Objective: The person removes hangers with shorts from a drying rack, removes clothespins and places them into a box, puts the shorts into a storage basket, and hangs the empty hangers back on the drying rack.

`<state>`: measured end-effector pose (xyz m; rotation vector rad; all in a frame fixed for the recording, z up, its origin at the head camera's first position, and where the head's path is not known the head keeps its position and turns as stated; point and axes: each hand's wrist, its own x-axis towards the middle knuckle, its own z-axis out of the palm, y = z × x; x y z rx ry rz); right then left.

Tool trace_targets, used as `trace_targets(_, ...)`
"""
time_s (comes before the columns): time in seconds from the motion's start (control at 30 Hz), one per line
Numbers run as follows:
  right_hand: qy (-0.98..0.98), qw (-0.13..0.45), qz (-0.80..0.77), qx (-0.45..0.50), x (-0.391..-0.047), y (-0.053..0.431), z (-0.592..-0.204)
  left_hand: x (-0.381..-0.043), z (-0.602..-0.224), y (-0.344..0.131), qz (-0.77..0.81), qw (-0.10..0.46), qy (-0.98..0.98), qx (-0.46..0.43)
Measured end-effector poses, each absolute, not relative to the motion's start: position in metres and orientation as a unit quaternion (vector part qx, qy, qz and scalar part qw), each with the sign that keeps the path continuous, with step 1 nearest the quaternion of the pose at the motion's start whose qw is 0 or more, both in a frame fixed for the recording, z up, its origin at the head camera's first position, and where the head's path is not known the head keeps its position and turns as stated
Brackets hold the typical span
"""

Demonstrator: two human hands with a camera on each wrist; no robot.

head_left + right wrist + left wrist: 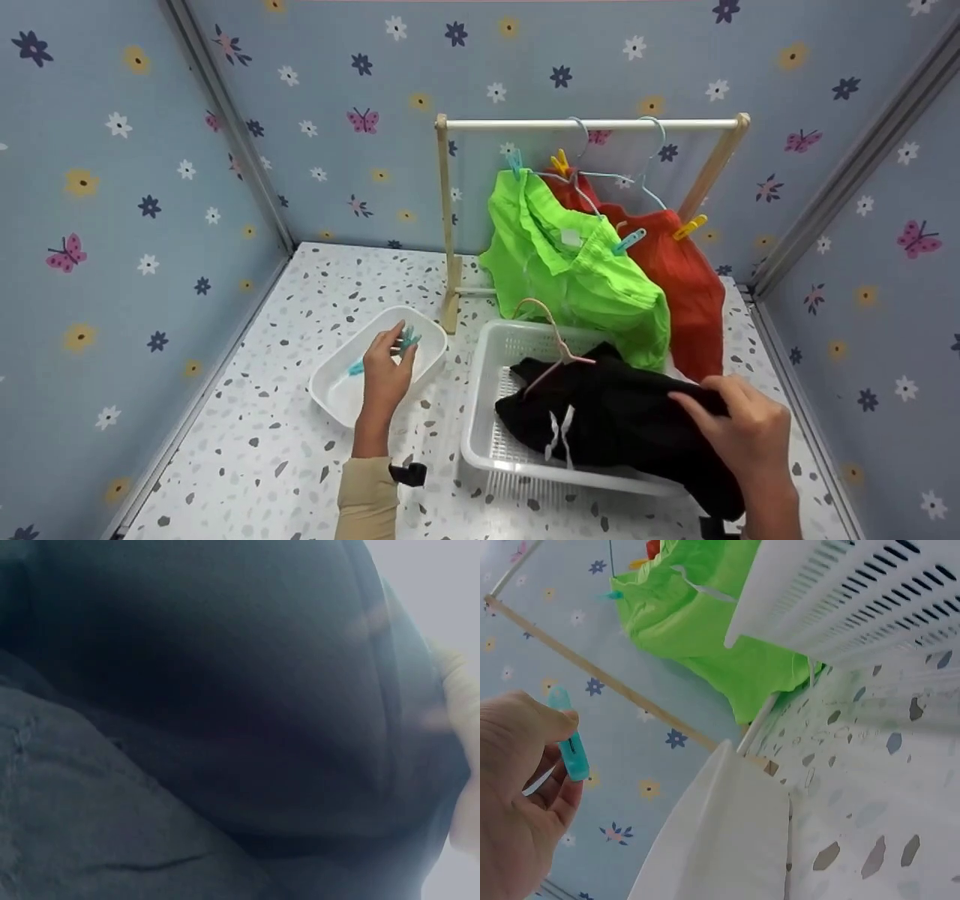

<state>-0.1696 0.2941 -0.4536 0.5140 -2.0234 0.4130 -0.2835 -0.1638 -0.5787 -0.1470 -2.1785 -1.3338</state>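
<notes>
My left hand (388, 375) pinches a light-blue clothespin (571, 739) between thumb and fingers, above the white tray (327, 384). Another blue clothespin (356, 368) lies inside that tray. With thumb and fingers my right hand (746, 427) grips the edge of a black garment (630, 409) with white drawstrings. The garment lies partly in the white basket (480, 420) and hangs over its right side. A pink hanger (564, 352) sticks up from the black cloth, its lower part hidden by it. In the right wrist view dark cloth fills most of the picture.
Behind the basket stands a wooden rack with a white rail (510, 124). From it hang green shorts (570, 277) with blue clothespins and a red garment (675, 277) with yellow clothespins (690, 227). Flower-patterned walls enclose the speckled table (247, 427).
</notes>
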Motion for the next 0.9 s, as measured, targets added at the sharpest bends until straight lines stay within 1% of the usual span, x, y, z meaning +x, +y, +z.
trace_targets(0.17,-0.829,0.488,0.172,0.211,-0.169,0.296,-0.453,-0.285,-0.589,-0.171,-0.452,0.286,-0.845,0.012)
trace_targets(0.53,-0.826,0.489,0.174,0.220,-0.166,0.294,-0.455,-0.281,-0.596,-0.186,-0.428,0.252,-0.863,0.094)
trace_targets(0.77,-0.836,0.475,0.174,0.214,-0.165,0.294,-0.454,-0.282,-0.594,-0.198,-0.417,0.254,-0.865,0.120)
trace_targets(0.9,-0.843,0.463,0.178,0.209,-0.163,0.294,-0.454,-0.282,-0.594,-0.201,-0.421,0.234,-0.867,0.126)
